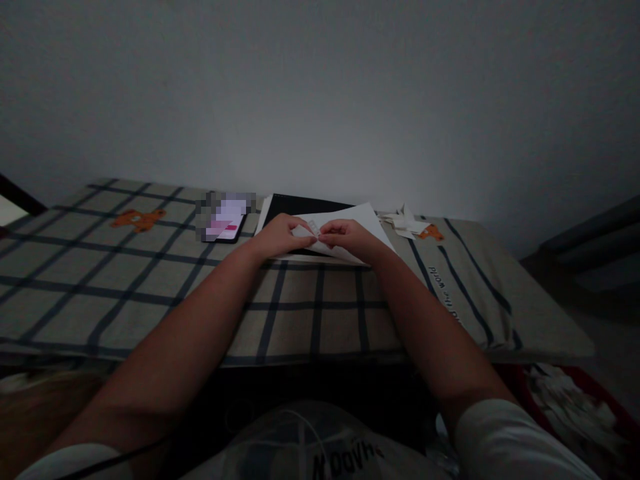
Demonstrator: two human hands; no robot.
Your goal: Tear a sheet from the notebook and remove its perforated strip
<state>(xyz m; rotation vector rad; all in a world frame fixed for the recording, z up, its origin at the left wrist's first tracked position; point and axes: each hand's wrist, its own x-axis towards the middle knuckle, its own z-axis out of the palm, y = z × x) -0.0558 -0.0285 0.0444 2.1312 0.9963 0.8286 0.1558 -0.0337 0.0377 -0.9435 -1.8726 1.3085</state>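
Checked tablecloth (pixel 150 280): left hand (pixel 280 235) and right hand (pixel 347 235) pinch 1 small paper (pixel 313 230), seemingly mid-fold; creasing needs aligned edges.

Short white sleeves (pixel 510 437) cover the upper arms; forearms are bare down to left hand (pixel 281 235) and right hand (pixel 346 235). Pale shirt (pixel 280 447) bears dark lettering (pixel 346 460).

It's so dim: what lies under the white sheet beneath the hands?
A flat black thing shows past the far edge of the white sheet, on the checked cloth. The rest is covered by the sheet and the left hand and right hand pinching a small paper.
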